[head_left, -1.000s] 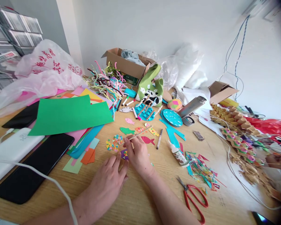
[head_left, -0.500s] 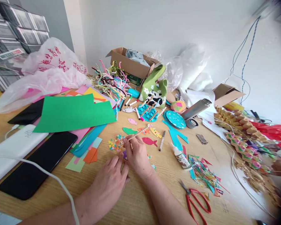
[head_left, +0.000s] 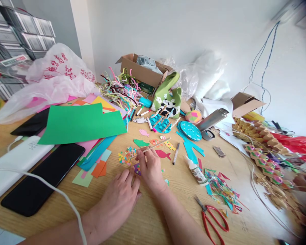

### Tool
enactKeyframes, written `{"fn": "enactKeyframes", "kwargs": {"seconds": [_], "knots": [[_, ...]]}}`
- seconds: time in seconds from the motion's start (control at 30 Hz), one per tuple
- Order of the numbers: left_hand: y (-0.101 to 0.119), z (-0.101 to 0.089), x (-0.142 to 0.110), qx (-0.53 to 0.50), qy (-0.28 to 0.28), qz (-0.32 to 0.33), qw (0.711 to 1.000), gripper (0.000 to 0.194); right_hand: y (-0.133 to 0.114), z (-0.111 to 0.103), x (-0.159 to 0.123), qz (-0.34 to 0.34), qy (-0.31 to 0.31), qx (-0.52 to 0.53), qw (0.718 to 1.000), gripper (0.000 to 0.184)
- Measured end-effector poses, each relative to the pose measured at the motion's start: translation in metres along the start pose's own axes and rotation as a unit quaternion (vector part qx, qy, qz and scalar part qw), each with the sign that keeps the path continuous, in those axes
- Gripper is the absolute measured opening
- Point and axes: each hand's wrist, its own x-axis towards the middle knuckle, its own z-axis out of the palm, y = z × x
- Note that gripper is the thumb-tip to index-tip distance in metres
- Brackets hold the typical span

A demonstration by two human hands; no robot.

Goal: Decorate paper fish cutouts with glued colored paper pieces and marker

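In my right hand [head_left: 152, 167] is a thin wooden stick [head_left: 156, 145], pinched between thumb and fingers and slanting up to the right. A purple paper fish [head_left: 137, 169] with small coloured bits on it lies under that hand, partly covered by it. My left hand [head_left: 122, 190] rests on the table with bent fingers, its fingertips holding the near edge of the purple fish. Just beyond is a pile of tiny paper bits [head_left: 129, 154]. Around it lie a green paper fish [head_left: 140, 143], a red paper fish [head_left: 163, 154] and a pink paper fish [head_left: 143, 132].
Red-handled scissors [head_left: 214, 217], a glue bottle [head_left: 197, 172] and paper scraps [head_left: 223, 189] lie to the right. Green paper [head_left: 81, 124], a black phone [head_left: 43, 180] and a white power bank [head_left: 17, 163] are left. Another person's hand [head_left: 304, 180] shows at the right edge.
The stick has swung lower and its far end has moved right. My right hand has shifted slightly right, uncovering more of the purple fish. My left hand stays put.
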Motion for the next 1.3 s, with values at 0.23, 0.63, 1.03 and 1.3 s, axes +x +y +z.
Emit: {"fn": "enactKeyframes", "kwargs": {"seconds": [0.23, 0.63, 1.03, 1.3], "knots": [[-0.001, 0.001, 0.0, 0.021, 0.005, 0.015, 1.0, 0.033, -0.001, -0.01, 0.003, 0.068, 0.021, 0.032, 0.997, 0.031], [-0.003, 0.004, -0.002, 0.021, 0.019, 0.019, 0.999, 0.033, 0.0, -0.036, -0.04, 0.047, 0.025, -0.015, 0.998, 0.027], [-0.004, 0.004, -0.002, 0.031, 0.041, 0.035, 0.998, 0.03, -0.003, -0.033, -0.036, 0.004, 0.0, -0.059, 0.998, 0.024], [-0.005, 0.007, -0.002, 0.027, 0.049, 0.036, 0.998, 0.026, -0.002, -0.031, -0.036, -0.01, -0.012, -0.082, 0.996, 0.026]]}}
